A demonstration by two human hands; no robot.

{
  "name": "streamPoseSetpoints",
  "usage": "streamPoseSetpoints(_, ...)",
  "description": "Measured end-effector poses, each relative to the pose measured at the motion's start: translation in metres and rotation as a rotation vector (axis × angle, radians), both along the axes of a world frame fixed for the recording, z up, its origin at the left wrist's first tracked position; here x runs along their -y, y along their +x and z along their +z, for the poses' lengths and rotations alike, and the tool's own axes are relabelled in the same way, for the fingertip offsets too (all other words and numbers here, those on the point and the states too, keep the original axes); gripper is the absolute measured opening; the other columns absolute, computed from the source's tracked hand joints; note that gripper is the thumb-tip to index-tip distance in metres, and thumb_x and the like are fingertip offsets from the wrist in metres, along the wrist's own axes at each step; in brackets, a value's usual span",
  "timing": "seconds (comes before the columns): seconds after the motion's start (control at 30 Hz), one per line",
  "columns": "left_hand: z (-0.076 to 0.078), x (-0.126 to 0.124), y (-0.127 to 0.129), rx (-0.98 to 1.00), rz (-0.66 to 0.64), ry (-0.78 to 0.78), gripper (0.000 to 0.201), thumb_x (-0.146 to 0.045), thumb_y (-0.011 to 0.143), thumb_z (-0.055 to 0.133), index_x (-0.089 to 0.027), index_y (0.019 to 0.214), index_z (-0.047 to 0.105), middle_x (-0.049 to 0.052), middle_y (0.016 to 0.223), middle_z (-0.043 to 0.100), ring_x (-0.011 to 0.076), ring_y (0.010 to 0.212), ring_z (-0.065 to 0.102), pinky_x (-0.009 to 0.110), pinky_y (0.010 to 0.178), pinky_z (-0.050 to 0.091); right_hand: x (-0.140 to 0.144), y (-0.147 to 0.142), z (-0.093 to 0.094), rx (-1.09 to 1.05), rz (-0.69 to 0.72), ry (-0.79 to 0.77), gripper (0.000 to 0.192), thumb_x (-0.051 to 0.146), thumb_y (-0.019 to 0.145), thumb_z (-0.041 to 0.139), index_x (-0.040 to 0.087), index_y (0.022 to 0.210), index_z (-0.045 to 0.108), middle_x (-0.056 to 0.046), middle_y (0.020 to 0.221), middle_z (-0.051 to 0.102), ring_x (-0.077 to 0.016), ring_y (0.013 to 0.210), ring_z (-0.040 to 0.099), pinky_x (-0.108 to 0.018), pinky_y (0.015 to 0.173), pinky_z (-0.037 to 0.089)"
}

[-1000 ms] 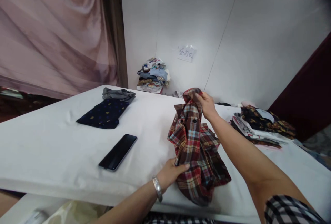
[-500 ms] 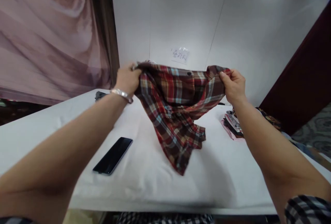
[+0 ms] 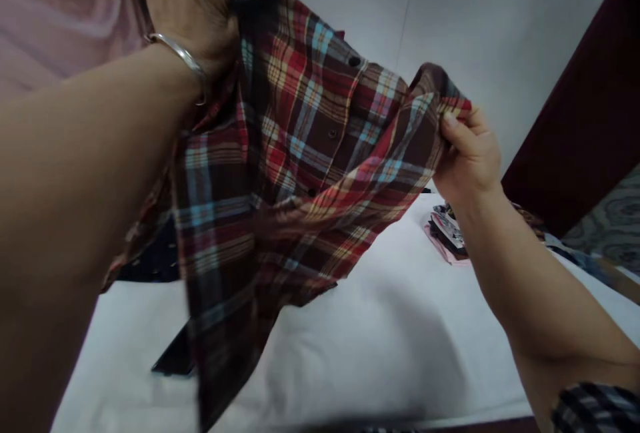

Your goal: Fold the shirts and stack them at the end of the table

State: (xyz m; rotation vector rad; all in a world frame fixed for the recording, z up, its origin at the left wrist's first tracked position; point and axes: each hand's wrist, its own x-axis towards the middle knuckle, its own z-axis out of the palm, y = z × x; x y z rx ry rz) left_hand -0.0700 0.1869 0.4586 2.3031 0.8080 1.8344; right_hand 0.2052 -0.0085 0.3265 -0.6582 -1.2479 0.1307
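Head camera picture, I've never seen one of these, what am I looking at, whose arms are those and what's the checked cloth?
The camera sits on a person's head and looks forward and down, so the two bare arms are that person's own. The left hand, with a bracelet on its wrist, and the right hand each grip an edge of a plaid shirt, holding it up off a white table. A dark phone lies on the table, partly hidden behind the shirt. A stack of clothes sits at the right.

Home laundry table (image 3: 400, 326), clothes stack (image 3: 447, 233)
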Motion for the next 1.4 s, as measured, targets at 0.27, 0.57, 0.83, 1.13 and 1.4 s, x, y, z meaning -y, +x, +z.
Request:
streamPoseSetpoints(0.27, -0.062, -0.074, 0.158, -0.587, 0.207, 0.191, 0.034, -0.025, 0.093, 0.037, -0.012, 0.118, 0.056, 0.007, 0.128, 0.055, 0.0293, 0.130, 0.038, 0.049, 0.106, 0.024, -0.013, 0.077, -0.079, -0.214, -0.104, -0.155, 0.028, 0.028, 0.065, 0.075, 0.024, 0.075, 0.049, 0.007, 0.069, 0.058, -0.0108, 0.060, 0.059, -0.026, 0.057, 0.051)
streamPoseSetpoints(0.57, -0.266, -0.031, 0.233, -1.035, -0.300, -0.007, 0.032, -0.027, 0.077, 0.064, -0.020, 0.108, 0.065, 0.011, 0.140, 0.047, 0.0299, 0.126, 0.044, 0.050, 0.107, 0.025, 0.019, 0.156, -0.268, -0.515, -0.487, -0.917, 0.037, 0.037, 0.052, 0.076, 0.022, 0.081, 0.058, -0.003, 0.084, 0.066, -0.0180, 0.069, 0.063, -0.030, 0.057, 0.050)
streamPoseSetpoints(0.83, -0.366, 0.026, 0.061, -0.936, -0.191, -0.390, 0.037, -0.042, 0.079, 0.056, -0.023, 0.110, 0.066, 0.010, 0.130, 0.057, 0.0285, 0.118, 0.053, 0.042, 0.102, 0.039, 0.038, 0.087, -0.282, 0.001, -0.334, -1.104, 0.055, 0.048, 0.076, 0.058, 0.023, 0.124, 0.052, -0.011, 0.122, 0.060, -0.0190, 0.073, 0.064, -0.033, 0.057, 0.051)
streamPoseSetpoints(1.13, -0.372, 0.026, 0.019, -0.896, 0.176, -0.635, 0.050, -0.053, 0.083, 0.043, -0.019, 0.113, 0.064, 0.010, 0.114, 0.067, 0.0260, 0.104, 0.060, 0.036, 0.087, 0.046, -0.004, 0.003, -0.273, 0.825, -0.145, -1.008, 0.045, 0.018, 0.081, 0.054, 0.026, 0.126, 0.055, -0.006, 0.131, 0.054, -0.0229, 0.112, 0.055, -0.037, 0.092, 0.045)
streamPoseSetpoints(1.4, -0.349, -0.015, 0.012, -0.747, 0.126, -0.875, 0.032, -0.041, 0.080, 0.045, -0.021, 0.072, 0.069, 0.002, 0.074, 0.071, 0.0187, 0.075, 0.064, 0.025, 0.067, 0.044, 0.027, 0.035, -0.277, 0.136, -0.101, -0.716, 0.017, 0.037, 0.084, 0.057, 0.022, 0.085, 0.064, 0.000, 0.066, 0.062, -0.0148, 0.059, 0.057, -0.029, 0.058, 0.047)
